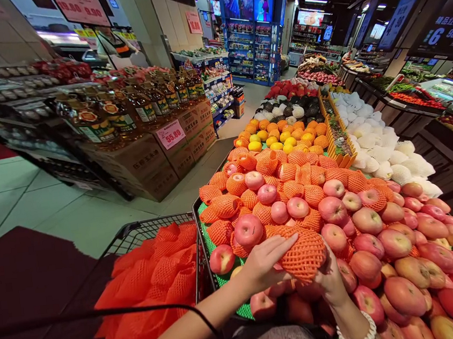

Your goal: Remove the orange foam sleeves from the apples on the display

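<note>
Between my two hands is an orange foam net sleeve [303,256], bulged out round as if over a fruit; what is inside is hidden by the mesh. My left hand [269,259] holds it from the left, fingers laid along its top. On the right side, my right hand [332,277] cups it, its fingers partly hidden behind the netting. Bare red apples [249,231] lie close around both hands. Behind them, apples in orange foam nets [293,189] cover the stand, and a heap of loose apples [405,296] spreads to the right.
A wire cart [154,220] full of empty orange foam nets [149,285] stands at the left, against the stand. A black cable [104,313] crosses in front of it. Further back are yellow fruit [276,141], white-netted fruit [372,132] and bottled oil [123,115] on cardboard boxes [145,162].
</note>
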A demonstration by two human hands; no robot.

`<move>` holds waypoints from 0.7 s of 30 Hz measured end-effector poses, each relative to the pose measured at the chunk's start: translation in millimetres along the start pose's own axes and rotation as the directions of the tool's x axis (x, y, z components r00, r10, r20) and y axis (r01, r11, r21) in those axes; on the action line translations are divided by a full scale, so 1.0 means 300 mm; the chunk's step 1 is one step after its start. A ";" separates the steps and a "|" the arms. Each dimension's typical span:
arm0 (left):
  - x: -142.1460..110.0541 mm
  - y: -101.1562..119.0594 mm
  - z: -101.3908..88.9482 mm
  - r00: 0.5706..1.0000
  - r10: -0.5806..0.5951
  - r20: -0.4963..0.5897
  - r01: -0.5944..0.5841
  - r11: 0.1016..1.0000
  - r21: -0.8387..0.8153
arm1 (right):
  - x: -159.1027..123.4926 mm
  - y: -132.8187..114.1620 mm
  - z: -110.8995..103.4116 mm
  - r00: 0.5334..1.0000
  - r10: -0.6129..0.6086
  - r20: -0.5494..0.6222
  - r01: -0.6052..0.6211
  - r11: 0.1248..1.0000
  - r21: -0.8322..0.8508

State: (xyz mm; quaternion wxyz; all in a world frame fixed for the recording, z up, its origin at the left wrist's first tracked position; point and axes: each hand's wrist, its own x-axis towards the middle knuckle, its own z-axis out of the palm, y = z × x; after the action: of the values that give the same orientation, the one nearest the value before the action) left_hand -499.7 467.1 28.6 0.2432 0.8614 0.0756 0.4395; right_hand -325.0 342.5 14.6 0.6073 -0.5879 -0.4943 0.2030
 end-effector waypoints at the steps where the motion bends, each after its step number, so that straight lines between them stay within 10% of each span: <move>1: -0.017 -0.016 -0.019 0.998 0.031 -0.053 -0.028 0.997 0.067 | 0.003 0.001 -0.011 0.999 0.042 -0.015 -0.041 0.998 0.055; 6: -0.168 -0.199 -0.299 0.864 -0.168 -0.474 0.394 0.812 0.430 | 0.020 -0.028 -0.097 0.992 0.117 -0.054 -0.114 0.992 0.052; 10: -0.384 -0.359 -0.587 0.510 -0.435 -0.742 0.859 0.230 0.457 | 0.027 -0.081 -0.125 0.996 0.063 -0.070 -0.067 0.997 -0.046; 16: -0.668 -0.378 -0.676 -0.118 -0.763 -0.635 0.824 -0.432 0.366 | 0.050 -0.126 -0.099 1.000 -0.001 -0.020 -0.001 0.997 -0.081; 18: -0.642 -0.343 -0.654 -0.163 -0.753 -0.638 0.801 -0.478 0.360 | 0.055 -0.129 -0.091 1.000 -0.023 0.005 0.023 0.997 -0.073; 21: -0.473 -0.263 -0.585 0.016 -0.744 -0.668 0.899 -0.282 0.335 | 0.056 -0.136 -0.069 0.998 -0.052 0.024 0.054 0.992 -0.114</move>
State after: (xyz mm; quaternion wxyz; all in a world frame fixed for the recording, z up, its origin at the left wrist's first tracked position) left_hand -718.1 548.7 -25.0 0.0988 0.5108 0.8416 0.1450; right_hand -314.2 336.6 61.7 0.5725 -0.6063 -0.5268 0.1644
